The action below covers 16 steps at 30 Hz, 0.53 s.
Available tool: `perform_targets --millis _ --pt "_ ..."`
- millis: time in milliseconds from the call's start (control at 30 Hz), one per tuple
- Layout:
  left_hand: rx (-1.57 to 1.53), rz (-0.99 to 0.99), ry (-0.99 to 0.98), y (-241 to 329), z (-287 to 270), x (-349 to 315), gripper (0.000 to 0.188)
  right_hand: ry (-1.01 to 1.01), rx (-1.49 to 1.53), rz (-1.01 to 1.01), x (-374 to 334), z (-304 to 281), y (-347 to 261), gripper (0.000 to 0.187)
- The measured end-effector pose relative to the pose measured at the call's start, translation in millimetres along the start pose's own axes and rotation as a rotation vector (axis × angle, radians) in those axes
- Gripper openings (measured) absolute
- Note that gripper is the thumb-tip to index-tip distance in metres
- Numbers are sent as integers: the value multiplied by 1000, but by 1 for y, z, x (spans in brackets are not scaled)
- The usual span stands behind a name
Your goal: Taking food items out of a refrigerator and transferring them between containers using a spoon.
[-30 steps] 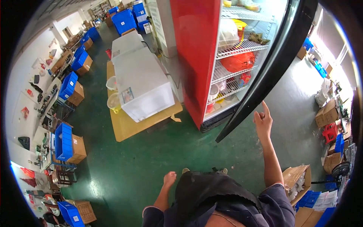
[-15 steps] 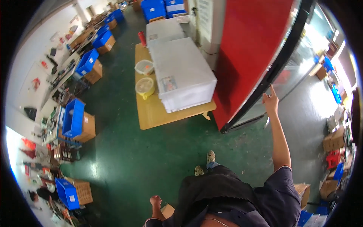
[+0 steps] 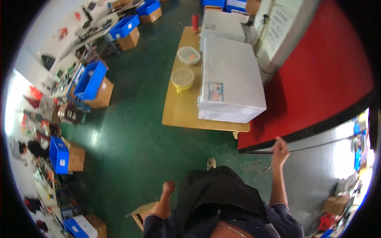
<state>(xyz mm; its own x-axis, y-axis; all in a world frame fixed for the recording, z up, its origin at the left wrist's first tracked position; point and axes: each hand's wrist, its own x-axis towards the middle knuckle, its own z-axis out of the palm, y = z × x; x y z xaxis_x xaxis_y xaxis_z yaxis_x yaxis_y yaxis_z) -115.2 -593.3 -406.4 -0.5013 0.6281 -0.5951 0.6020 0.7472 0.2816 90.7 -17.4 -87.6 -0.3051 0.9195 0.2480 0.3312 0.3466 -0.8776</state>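
Note:
My right hand (image 3: 280, 150) is beside the black lower edge of a tall red cabinet or door panel (image 3: 313, 79), its fingers apart and partly bent, holding nothing I can see. Whether a fingertip touches the edge I cannot tell. My left hand (image 3: 168, 187) hangs low at my side, slightly blurred, with the fingers curled into a fist and nothing showing in it. Ahead, a wooden table (image 3: 178, 115) bears a large white lidded box (image 3: 234, 79), with a second white box (image 3: 222, 23) behind it.
Left of the boxes stand a yellow lidded tub (image 3: 182, 79), a clear lidded container (image 3: 188, 56) and a red cylinder (image 3: 195, 23). Blue bins (image 3: 90, 79) on cartons line the workbenches at left, where a person (image 3: 37, 148) sits. An open carton (image 3: 143, 212) lies near my left arm.
My view has turned right and I have stepped forward. The table and boxes now appear further right. My right hand has drawn in lower, its pointing finger no longer stretched along the door edge.

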Motion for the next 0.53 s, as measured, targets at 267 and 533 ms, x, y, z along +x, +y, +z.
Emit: perform_targets --millis 267,533 --pt "-1084 -137 562 83 -197 31 27 -835 164 -256 -69 203 -138 25" --pt "-806 344 736 68 -348 -13 34 -907 443 -623 -139 358 -244 32"
